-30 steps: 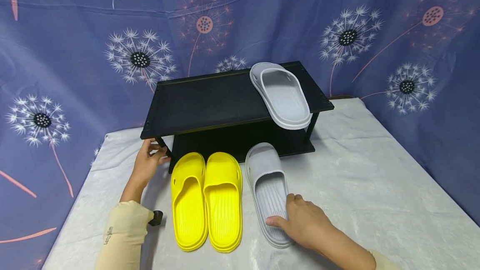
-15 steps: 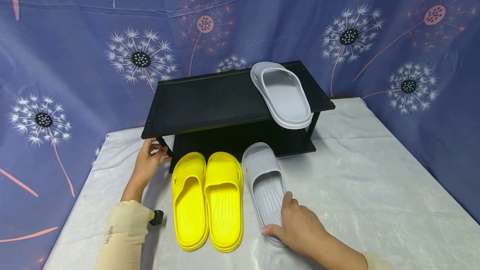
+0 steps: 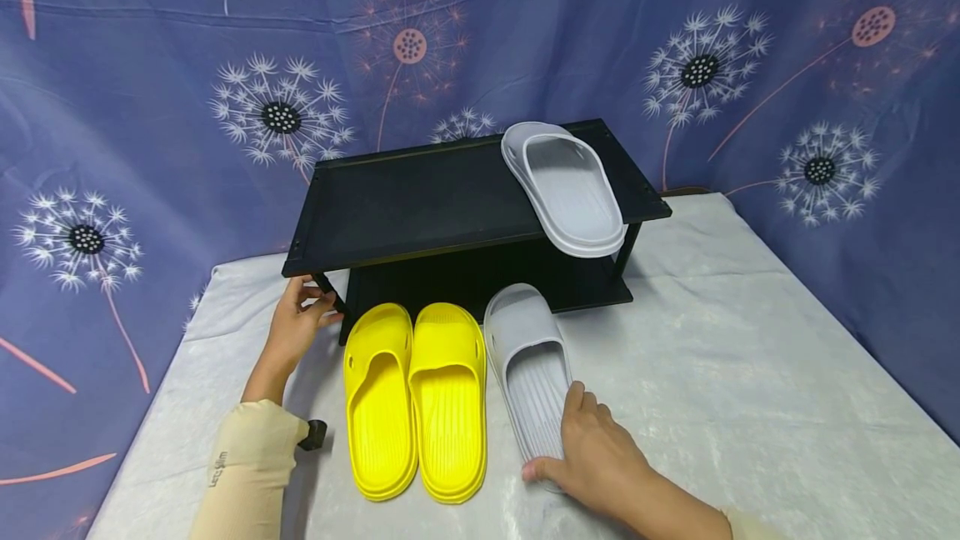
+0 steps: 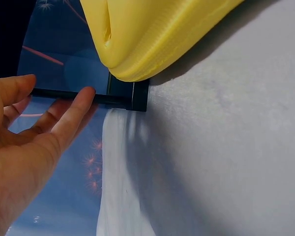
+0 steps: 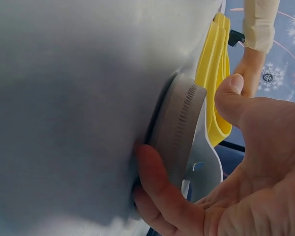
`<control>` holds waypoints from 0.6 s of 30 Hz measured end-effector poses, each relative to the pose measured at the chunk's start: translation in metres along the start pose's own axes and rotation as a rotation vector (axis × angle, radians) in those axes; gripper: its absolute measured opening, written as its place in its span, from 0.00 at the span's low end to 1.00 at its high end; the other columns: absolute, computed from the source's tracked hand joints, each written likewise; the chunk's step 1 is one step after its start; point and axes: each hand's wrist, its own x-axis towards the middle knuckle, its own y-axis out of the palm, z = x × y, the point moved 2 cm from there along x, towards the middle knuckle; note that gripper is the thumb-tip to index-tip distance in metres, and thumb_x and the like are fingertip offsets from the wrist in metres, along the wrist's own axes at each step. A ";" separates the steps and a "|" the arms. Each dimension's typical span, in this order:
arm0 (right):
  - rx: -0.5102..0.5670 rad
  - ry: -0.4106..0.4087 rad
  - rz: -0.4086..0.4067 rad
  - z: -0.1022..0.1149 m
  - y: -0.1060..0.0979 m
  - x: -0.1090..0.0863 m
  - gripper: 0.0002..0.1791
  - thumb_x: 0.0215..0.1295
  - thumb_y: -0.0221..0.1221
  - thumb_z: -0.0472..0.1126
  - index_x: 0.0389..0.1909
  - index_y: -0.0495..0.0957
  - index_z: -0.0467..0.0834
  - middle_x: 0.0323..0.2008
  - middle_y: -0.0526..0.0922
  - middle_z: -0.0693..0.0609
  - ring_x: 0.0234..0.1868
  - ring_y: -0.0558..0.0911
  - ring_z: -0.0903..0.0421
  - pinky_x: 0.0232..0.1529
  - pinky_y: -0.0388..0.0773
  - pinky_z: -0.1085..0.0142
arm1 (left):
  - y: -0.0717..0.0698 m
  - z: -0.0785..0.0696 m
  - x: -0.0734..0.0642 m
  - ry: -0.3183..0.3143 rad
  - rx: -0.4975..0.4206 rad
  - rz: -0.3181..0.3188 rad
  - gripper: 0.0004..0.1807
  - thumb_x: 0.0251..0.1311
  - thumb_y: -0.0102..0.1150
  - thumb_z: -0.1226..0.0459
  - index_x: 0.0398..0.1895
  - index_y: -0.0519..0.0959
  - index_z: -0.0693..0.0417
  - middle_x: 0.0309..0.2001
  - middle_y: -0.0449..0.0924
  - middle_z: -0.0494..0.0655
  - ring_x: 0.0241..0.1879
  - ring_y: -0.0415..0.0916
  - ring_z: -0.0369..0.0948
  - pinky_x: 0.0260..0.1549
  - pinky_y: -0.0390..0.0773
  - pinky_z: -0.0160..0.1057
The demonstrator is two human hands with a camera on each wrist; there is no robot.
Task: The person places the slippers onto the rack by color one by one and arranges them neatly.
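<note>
In the head view, my right hand (image 3: 603,448) holds the heel end of a grey slipper (image 3: 525,332) lying on the cloth, thumb across the heel and fingers along its right edge. The right wrist view shows the fingers at the side of the slipper's sole (image 5: 177,123). My left hand (image 3: 295,327) grips the front left post of a black shoe rack (image 3: 420,198); the left wrist view has its fingers at this post (image 4: 113,101). Side by side, left of the grey slipper, lie two yellow slippers (image 3: 380,423). Another grey slipper (image 3: 573,190) rests on the rack's top shelf, its heel over the front edge.
Under the top shelf is a lower shelf (image 3: 585,294), its front partly hidden by the slippers' toes. A pale cloth (image 3: 750,373) covers the table. Behind the rack hangs a blue dandelion-print curtain (image 3: 525,40).
The grey slipper on the cloth has shifted slightly left with my right hand, mostly during the first half second. My left hand stays at the rack's post.
</note>
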 end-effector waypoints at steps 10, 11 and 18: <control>-0.017 0.008 -0.013 0.000 0.004 0.001 0.76 0.26 0.72 0.72 0.63 0.53 0.18 0.53 0.69 0.22 0.45 0.76 0.36 0.44 0.80 0.43 | 0.004 -0.025 -0.012 -0.008 -0.003 0.014 0.23 0.68 0.48 0.73 0.64 0.58 0.58 0.46 0.64 0.59 0.40 0.77 0.53 0.47 0.81 0.54; -0.019 0.007 -0.013 0.000 0.004 0.001 0.76 0.26 0.72 0.72 0.63 0.53 0.18 0.53 0.69 0.22 0.46 0.76 0.36 0.44 0.80 0.43 | 0.004 -0.026 -0.012 -0.008 -0.002 0.013 0.23 0.67 0.48 0.73 0.64 0.58 0.58 0.46 0.64 0.59 0.41 0.77 0.53 0.47 0.81 0.54; -0.022 -0.021 -0.056 0.000 0.005 0.001 0.75 0.25 0.74 0.71 0.62 0.54 0.19 0.51 0.70 0.23 0.43 0.76 0.37 0.41 0.81 0.45 | 0.004 -0.026 -0.012 -0.010 -0.012 0.009 0.22 0.67 0.48 0.73 0.62 0.59 0.57 0.46 0.64 0.60 0.45 0.74 0.55 0.47 0.80 0.55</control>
